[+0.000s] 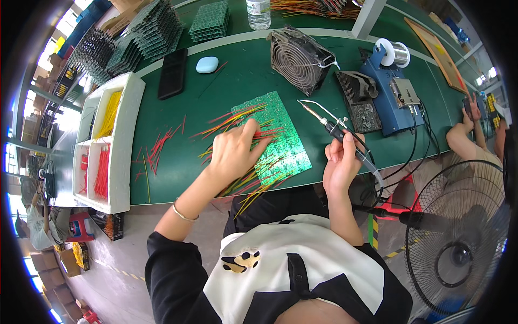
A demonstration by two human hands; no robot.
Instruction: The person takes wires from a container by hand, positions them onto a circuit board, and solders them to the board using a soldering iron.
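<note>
A panel of green circuit boards (288,137) lies on the green table in front of me. Thin red, yellow and dark wires (229,125) stick out from its left side and front edge. My left hand (233,151) rests over the panel's left part, thumb and forefinger pinched at a red wire; the fingertips partly hide it. In my right hand (342,164) is a soldering iron (333,129) with a thin solder guide beside its tip. The tip points up and left, above the table just right of the panel, apart from the boards.
Left stands a white divided box (137,102) of wires, with loose red wires (157,147) beside it. Behind are a black phone (172,74), a pale blue case (207,65) and a dusty fan (302,59). A blue solder feeder (391,105) stands right; a floor fan (458,243) is nearer.
</note>
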